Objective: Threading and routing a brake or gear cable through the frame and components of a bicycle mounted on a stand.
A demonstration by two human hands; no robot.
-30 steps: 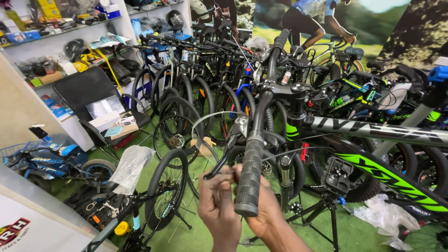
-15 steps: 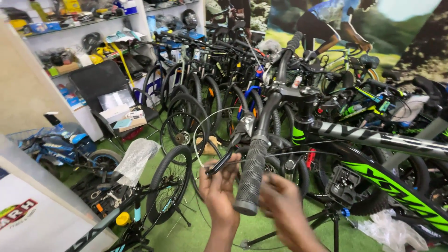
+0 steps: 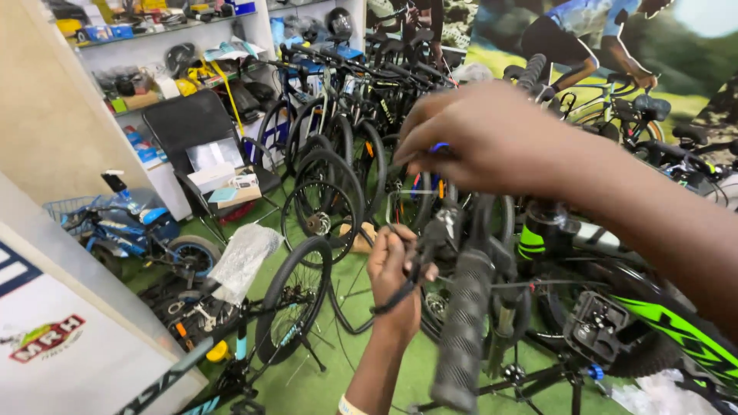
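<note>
Handlebar grip [image 3: 465,338] is sitting freed now, left hand [image 3: 396,269] pinching the brake lever [image 3: 407,280] while right hand [image 3: 492,138], closed, is lifting up to the cables.

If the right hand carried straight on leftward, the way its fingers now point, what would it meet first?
Probably the bicycle wheels of the parked row just left of the right hand. Depth is unclear, so the hand may sit nearer the camera and pass in front of them. It pinches a small blue-tipped item.

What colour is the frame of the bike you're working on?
The bike frame is black with bright green markings, clearest at the lower right of the head view.
</note>
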